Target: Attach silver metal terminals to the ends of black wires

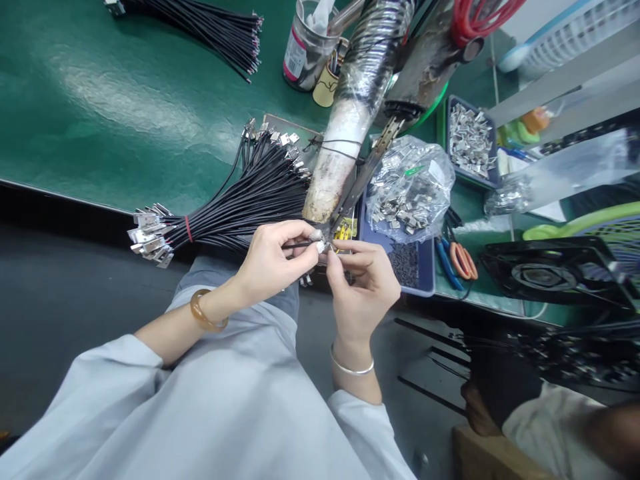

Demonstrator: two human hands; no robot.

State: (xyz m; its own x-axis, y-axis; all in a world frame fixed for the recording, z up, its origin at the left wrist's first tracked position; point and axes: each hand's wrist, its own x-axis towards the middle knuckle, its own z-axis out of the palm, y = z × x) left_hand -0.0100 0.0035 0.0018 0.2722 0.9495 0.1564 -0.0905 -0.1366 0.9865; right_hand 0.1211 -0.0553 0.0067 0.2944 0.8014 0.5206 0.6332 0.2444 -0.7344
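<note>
Held black cable (297,245) in left hand (273,257), with thumb and forefinger closed on it and white fingertip covers (321,247) at the contact area. Positioned right hand (363,283) directly opposite, with thumb and forefinger nearly together and remaining fingers loosely curled. Could not tell what, if anything, was gripped there; too small to resolve. Located cable between both hands, just below the browned tip of the white-ended duct (334,170). Saw large black cable bundle (245,200) left of the duct, bound with red band (188,229) and projecting past the edge of green table (100,127). Noted second cable bundle (205,30) farther back. Observed clear plastic bag (437,167) of metal parts right of the duct, above blue tray (430,285). Found pliers-like tool with blue grip (446,263) just beside the tray.
</note>
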